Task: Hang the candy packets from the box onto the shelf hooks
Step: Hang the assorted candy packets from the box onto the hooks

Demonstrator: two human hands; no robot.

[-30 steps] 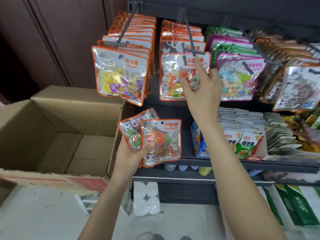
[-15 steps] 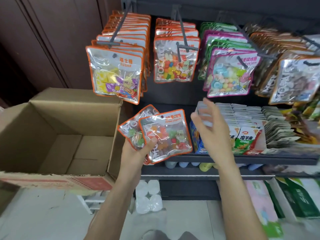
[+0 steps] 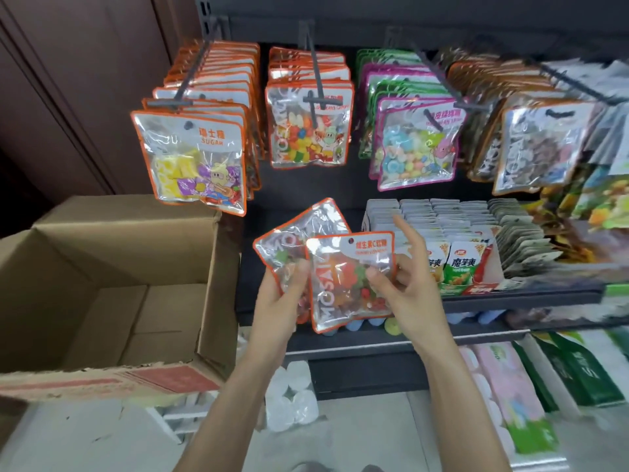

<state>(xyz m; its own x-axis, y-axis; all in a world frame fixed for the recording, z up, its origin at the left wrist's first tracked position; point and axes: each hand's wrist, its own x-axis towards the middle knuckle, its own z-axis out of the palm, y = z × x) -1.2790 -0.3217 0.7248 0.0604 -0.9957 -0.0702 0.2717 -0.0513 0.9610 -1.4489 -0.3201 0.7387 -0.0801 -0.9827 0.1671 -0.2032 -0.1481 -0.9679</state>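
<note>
The open brown cardboard box (image 3: 112, 294) stands at lower left; no packets can be seen inside it. Right of the box, the left hand (image 3: 282, 301) grips two clear orange-edged candy packets, fingers curled round their lower left edges. The rear packet (image 3: 289, 240) tilts left. The front packet (image 3: 350, 277) overlaps it; the right hand (image 3: 405, 287) pinches its right edge, thumb on the face, remaining fingers spread behind. Above and right of the box, rows of matching packets hang on the dark metal shelf hooks (image 3: 315, 66); the front orange-edged packet (image 3: 308, 127) of the second row hangs directly above both hands.
</note>
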